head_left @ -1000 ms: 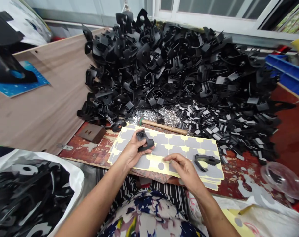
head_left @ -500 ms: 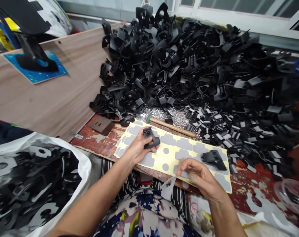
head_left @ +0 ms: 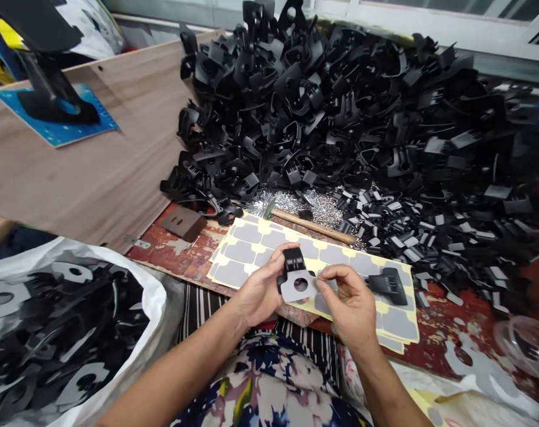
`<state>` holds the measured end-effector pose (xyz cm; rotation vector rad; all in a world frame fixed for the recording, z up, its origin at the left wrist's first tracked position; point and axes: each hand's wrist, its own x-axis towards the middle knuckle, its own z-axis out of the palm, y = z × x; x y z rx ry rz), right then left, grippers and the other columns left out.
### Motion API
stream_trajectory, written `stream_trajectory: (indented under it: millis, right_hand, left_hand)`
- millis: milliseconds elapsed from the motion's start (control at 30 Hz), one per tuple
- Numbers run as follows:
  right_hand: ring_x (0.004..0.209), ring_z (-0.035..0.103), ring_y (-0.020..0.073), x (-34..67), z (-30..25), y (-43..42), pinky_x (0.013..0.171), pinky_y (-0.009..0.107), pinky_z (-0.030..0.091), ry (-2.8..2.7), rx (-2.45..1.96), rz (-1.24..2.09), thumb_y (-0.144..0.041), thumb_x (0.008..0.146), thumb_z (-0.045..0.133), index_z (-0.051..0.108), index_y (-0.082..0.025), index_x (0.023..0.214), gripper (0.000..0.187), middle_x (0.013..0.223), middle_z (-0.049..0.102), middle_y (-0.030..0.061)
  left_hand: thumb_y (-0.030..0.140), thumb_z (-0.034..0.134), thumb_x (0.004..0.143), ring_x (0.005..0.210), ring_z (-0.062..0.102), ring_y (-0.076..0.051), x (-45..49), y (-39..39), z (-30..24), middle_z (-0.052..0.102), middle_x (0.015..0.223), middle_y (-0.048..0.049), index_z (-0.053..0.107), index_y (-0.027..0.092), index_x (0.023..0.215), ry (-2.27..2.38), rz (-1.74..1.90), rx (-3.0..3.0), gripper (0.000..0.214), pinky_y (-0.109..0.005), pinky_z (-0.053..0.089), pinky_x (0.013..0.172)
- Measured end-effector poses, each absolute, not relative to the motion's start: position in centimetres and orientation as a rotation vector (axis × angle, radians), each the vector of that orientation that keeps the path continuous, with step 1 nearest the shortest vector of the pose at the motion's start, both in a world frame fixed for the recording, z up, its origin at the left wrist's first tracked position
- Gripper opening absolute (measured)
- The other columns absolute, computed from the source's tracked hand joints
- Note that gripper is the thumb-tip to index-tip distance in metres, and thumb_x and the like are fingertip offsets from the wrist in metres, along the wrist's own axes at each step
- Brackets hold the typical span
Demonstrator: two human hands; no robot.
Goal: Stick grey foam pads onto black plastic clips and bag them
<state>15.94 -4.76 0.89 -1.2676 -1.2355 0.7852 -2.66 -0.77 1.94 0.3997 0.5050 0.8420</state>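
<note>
A black plastic clip part (head_left: 293,261) is held by my left hand (head_left: 262,289), its fingers and thumb closed round the left side. Over the part's lower face lies a grey sticker (head_left: 289,290) with a round hole. My right hand (head_left: 351,302) pinches the sticker's right edge between thumb and forefinger. How much of the sticker is stuck down I cannot tell. Beneath both hands are yellow-backed sheets (head_left: 246,233) of grey stickers. A second black clip part (head_left: 391,286) rests on the sheets, to the right of my right hand.
Behind the sheets lie a hammer (head_left: 313,225), metal pins (head_left: 320,206), small black pieces (head_left: 398,228) and a tall heap of black parts (head_left: 296,118). A brown block (head_left: 182,223), a wooden board (head_left: 131,148) and a white sack (head_left: 157,296) are left. A clear tub (head_left: 527,344) stands right.
My right hand has brought the dangling sticker up onto the black clip part. My left hand has moved right and turned the part's face toward me.
</note>
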Motion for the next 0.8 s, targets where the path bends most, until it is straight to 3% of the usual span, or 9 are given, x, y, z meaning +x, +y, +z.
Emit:
stream_trajectory:
  millis: [800]
  right_hand:
    - [0.084,0.063,0.0184,14.8,-0.2,-4.3,0.077,0.030,0.052,-1.206,-1.270,0.759,-0.020,0.086,0.075,0.067,-0.022,0.084,0.008,0.085,0.066,0.0017]
  left_hand:
    - [0.046,0.066,0.097,0.092,0.059,-0.022,-2.4,-1.0,1.1,0.058,0.107,-0.0077,0.057,0.030,0.132,0.473,0.854,0.374,0.039,-0.038,0.059,0.077]
